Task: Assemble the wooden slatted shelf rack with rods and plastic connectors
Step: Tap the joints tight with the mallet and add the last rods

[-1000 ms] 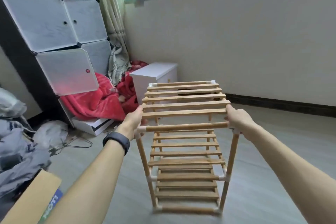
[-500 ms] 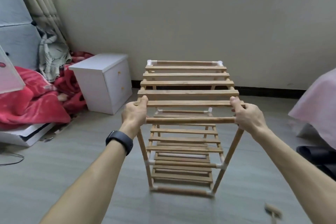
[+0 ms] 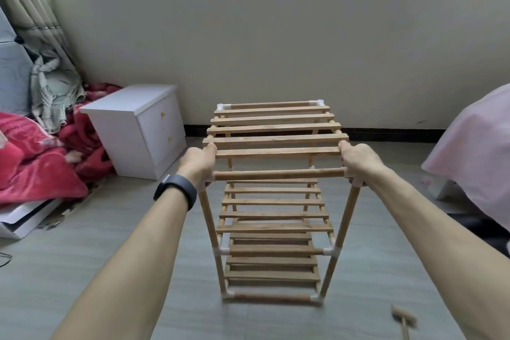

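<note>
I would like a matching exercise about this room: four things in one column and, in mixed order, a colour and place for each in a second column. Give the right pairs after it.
Column A
1 wristband
2 blanket
3 rack
4 cabinet

Column B
a wooden, gripped at its top by the left hand and the right hand
b black, worn just behind the left hand
c white, left of the rack
d red, heaped at the far left

Pairs: 1-b, 2-d, 3-a, 4-c
</note>
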`<move>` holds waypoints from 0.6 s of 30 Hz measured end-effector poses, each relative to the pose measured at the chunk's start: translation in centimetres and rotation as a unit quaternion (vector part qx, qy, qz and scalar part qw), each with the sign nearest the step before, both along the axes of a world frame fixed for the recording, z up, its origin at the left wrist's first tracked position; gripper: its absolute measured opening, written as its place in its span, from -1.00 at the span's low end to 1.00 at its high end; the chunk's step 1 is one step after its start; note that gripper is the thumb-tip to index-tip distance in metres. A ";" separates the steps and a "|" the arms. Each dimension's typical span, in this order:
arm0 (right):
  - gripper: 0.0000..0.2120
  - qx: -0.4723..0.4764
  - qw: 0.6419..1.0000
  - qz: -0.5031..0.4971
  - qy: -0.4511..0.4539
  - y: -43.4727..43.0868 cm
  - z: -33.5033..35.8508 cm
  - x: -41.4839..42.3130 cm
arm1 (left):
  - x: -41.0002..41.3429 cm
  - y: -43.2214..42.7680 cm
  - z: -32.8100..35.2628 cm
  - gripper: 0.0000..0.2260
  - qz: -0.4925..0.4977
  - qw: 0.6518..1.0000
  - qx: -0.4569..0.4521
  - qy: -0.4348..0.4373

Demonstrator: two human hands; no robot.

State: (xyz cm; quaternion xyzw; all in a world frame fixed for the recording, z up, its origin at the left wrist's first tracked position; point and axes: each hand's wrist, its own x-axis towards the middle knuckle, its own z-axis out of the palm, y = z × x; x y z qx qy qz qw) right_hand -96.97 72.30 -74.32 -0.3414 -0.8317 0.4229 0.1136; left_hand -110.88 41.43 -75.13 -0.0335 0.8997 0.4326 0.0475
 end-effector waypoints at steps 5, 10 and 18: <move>-0.52 0.005 1.000 0.008 -0.011 -0.2 -0.2 -0.7 | -1.0 -0.7 -0.1 -0.44 -0.010 0.999 -0.018 -0.027; -0.53 -0.028 1.000 0.008 -0.007 -0.6 0.0 -0.3 | -0.7 -0.7 -0.2 -0.44 -0.005 1.000 -0.007 -0.030; -0.48 0.083 0.996 -0.015 0.039 -2.3 -1.0 2.6 | 2.0 -2.1 -0.5 -0.42 -0.008 1.000 0.000 0.008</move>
